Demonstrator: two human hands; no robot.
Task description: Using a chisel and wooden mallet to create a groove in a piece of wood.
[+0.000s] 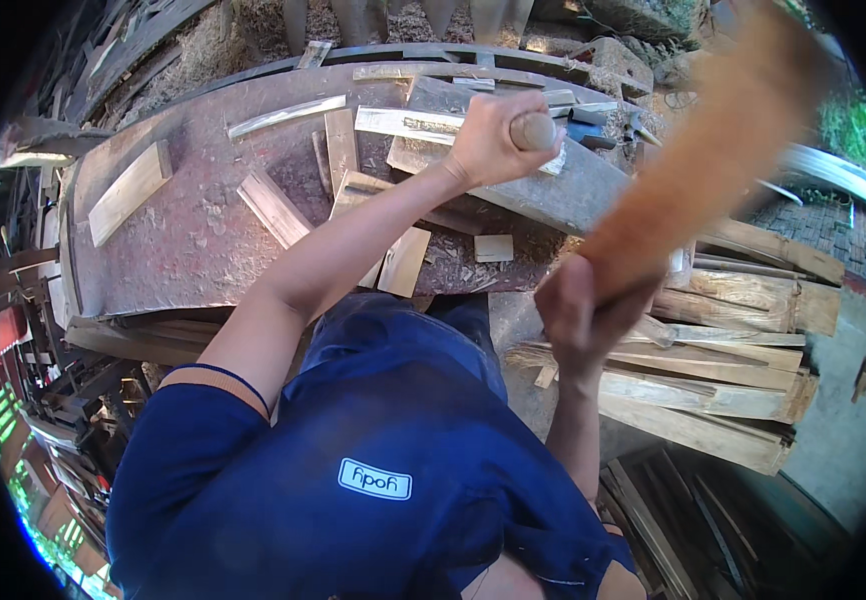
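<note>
My left hand [488, 140] is closed around a chisel [533, 131]; only the round end of its wooden handle shows, and its blade is hidden below the fist. Beneath that hand lies a thick greyish plank [578, 185] on the workbench [193, 235]. My right hand [588, 315] grips the near end of a thick wooden mallet [693, 170]. The mallet slants up to the right, its far end smeared by motion and close to the camera. A pale strip of wood [393, 121] lies just left of my left hand.
Wood offcuts lie about the bench, among them a pale block [131, 192] at the left and a small block [494, 248] near the front edge. Several metal tools [593, 125] rest beyond my left hand. Stacked boards [723, 350] stand at the right.
</note>
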